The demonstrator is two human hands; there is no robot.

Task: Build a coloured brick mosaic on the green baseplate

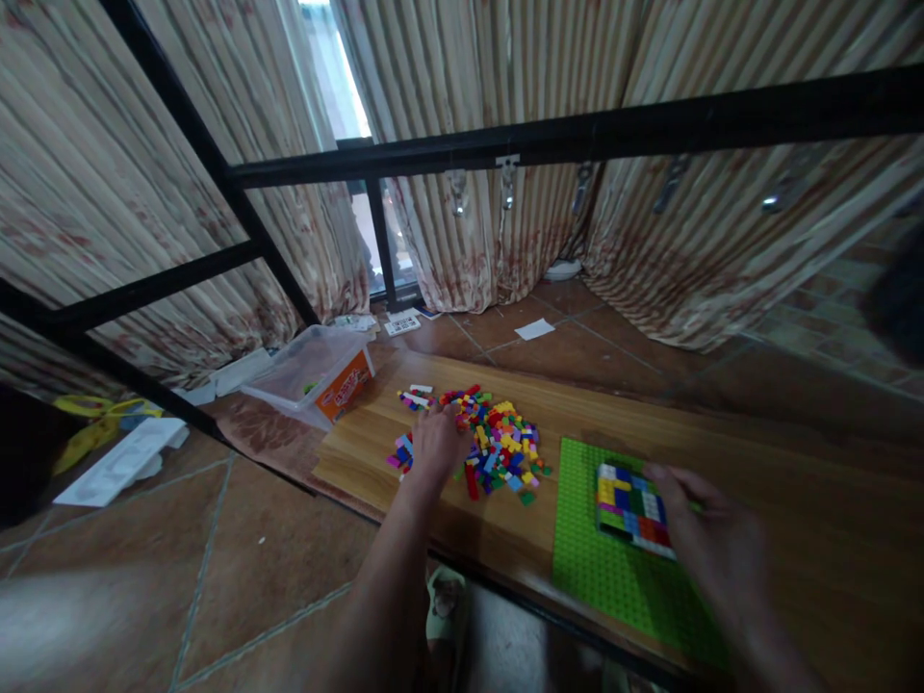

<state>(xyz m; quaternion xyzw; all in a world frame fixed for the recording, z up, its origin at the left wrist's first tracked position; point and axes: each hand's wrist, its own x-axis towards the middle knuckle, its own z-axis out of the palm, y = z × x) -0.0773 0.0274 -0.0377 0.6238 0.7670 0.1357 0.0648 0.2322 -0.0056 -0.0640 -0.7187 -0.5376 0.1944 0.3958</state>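
Observation:
A loose pile of small, many-coloured toy building bricks [498, 443] is heaped on the wooden board. At its left side my left hand [438, 438] reaches in, fingers apart and tips among the bricks; no held brick can be made out. To the right lies a green studded baseplate [581, 539]. On it is a blocky build of multicoloured bricks [631, 508], with a dark gap along its near side. My right hand [697, 525] grips the build's right end with thumb and fingers, which partly hide that end.
The wooden board [808, 481] rests on a dark frame above floor tiles. A clear plastic box [295, 375] with an orange label stands beyond its left end. Black metal bars [433, 159] cross in front of the curtains. A white foam piece [122, 462] lies at the left.

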